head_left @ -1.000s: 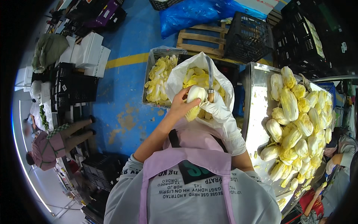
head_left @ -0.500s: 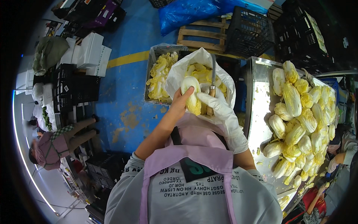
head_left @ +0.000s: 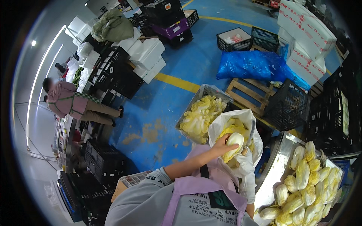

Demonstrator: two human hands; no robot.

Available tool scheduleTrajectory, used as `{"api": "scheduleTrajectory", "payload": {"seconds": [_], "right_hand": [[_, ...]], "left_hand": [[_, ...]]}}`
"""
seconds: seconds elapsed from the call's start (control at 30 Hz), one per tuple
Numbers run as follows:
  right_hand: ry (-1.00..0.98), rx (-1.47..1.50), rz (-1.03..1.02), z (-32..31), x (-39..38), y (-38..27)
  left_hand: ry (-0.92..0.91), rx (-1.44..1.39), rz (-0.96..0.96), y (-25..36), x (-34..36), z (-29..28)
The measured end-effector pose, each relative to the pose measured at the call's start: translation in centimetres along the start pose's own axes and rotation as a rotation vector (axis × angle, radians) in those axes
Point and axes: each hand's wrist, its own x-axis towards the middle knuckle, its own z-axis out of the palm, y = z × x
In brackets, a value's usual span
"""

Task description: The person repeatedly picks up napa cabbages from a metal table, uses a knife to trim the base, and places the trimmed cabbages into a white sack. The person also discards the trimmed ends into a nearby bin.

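Observation:
My bare left hand [head_left: 220,146] is closed around a napa cabbage [head_left: 234,141], its pale base facing up and its yellow leaves below. Right beside it, my right hand [head_left: 243,161] wears a white glove and grips the wooden handle of a curved knife [head_left: 245,151]. The knife's grey blade stands up from the handle, apart from the cabbage. Some of the gloved fingers are hidden behind the cabbage. Both hands are over the near side of a white bag [head_left: 257,140], which holds loose yellow leaves [head_left: 234,125].
A lined crate of trimmed leaves [head_left: 203,115] stands left of the bag. At the right, a metal table [head_left: 269,160] bears many napa cabbages [head_left: 302,175]. Beyond are a wooden pallet [head_left: 247,94], a black crate [head_left: 288,103] and a blue sack [head_left: 252,64]. Another person [head_left: 71,100] stands far left.
My view has swung left and upward, so hands, bag and table appear lower and farther right. The cabbage has tipped, bringing its base more into view. Both hands keep their holds.

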Motion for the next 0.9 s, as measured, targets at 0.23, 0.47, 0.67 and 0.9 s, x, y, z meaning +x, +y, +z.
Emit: {"api": "scheduleTrajectory", "payload": {"seconds": [0.23,0.47,0.67,0.9], "right_hand": [[0.071,0.017,-0.161,-0.2,0.2,1.9],[0.299,0.265,0.034,0.7,1.3,-0.1],[0.459,-0.544,0.027,-4.0,2.1,1.6],[0.167,0.029,0.021,1.6,1.3,-1.5]], "left_hand": [[-0.015,-0.052,-0.039,0.8,0.1,0.2],[-0.119,-0.294,-0.276,0.2,0.5,-0.6],[-0.229,-0.865,-0.497,3.1,-0.5,-2.5],[-0.175,-0.431,-0.374,3.1,-0.6,-2.0]]}}
